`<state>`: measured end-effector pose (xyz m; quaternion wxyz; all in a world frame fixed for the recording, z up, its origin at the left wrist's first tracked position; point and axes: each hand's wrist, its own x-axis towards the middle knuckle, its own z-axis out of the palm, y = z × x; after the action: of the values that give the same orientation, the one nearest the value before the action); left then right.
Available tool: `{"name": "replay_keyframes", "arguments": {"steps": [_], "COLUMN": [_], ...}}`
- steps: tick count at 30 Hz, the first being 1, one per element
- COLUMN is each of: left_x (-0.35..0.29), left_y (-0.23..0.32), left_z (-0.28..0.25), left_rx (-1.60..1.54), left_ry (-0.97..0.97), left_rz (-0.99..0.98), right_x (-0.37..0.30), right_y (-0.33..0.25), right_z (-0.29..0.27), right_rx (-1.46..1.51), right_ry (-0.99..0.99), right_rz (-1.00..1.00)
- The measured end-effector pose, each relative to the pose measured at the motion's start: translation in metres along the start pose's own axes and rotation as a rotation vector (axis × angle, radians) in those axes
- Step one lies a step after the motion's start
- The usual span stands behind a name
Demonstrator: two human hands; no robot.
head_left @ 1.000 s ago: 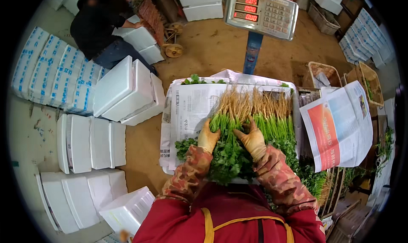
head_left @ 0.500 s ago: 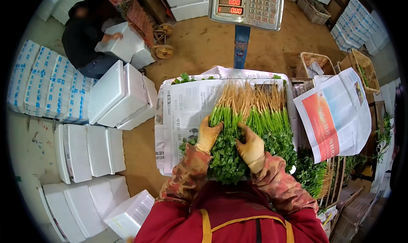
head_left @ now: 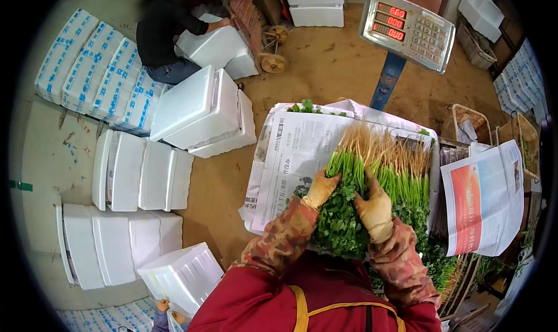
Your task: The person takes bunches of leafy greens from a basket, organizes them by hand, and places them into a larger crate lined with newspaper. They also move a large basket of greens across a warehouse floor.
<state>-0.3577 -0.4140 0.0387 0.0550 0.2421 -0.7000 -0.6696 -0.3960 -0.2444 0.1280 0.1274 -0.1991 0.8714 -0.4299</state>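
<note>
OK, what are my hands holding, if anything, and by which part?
Your left hand and right hand clasp a bunch of coriander-like greens between them, where green stems meet the leaves.

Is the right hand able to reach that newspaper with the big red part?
Probably yes: the right hand would have to leave the greens first, but the red-patched newspaper lies beyond them on the right, and nothing seems to cover it.

Remotely, I saw leafy herbs (head_left: 400,178) lying side by side, tan roots (head_left: 390,148) far, bright-green stems (head_left: 409,185) between, dark leaves (head_left: 342,230) near.
</note>
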Motion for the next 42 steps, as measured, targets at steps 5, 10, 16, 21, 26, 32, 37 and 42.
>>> {"name": "replay_keyframes", "arguments": {"steps": [5,10,16,21,26,32,37,42], "left_x": [-0.008,-0.009,-0.017,-0.026,-0.038,-0.029,-0.018,-0.024], "left_y": [0.025,0.023,0.044,0.073,0.069,0.054,0.044,0.036], "left_z": [0.03,0.005,-0.018,0.008,0.049,0.001,-0.019,-0.011], "left_rx": [0.49,0.592,0.723,0.709,1.071,0.644,0.393,0.303], "left_ry": [0.255,0.134,0.238,-0.008,-0.105,-0.183,-0.188,-0.149], "left_rz": [0.026,0.008,0.242,0.413,0.421,0.453,0.487,0.457], "right_x": [0.0,-0.013,-0.03,-0.008,0.041,0.072,0.077,0.084], "right_y": [0.035,0.023,0.024,0.03,0.057,0.067,0.039,0.032], "right_z": [0.006,-0.011,-0.048,-0.056,-0.044,-0.034,-0.026,0.004], "right_rx": [-0.136,-0.071,-0.241,-0.014,0.012,-0.107,-0.092,0.029], "right_ry": [-0.016,-0.038,0.15,0.111,-0.007,-0.127,-0.094,-0.177], "right_rz": [0.212,0.074,-0.013,0.101,0.215,0.342,0.254,0.205]}}
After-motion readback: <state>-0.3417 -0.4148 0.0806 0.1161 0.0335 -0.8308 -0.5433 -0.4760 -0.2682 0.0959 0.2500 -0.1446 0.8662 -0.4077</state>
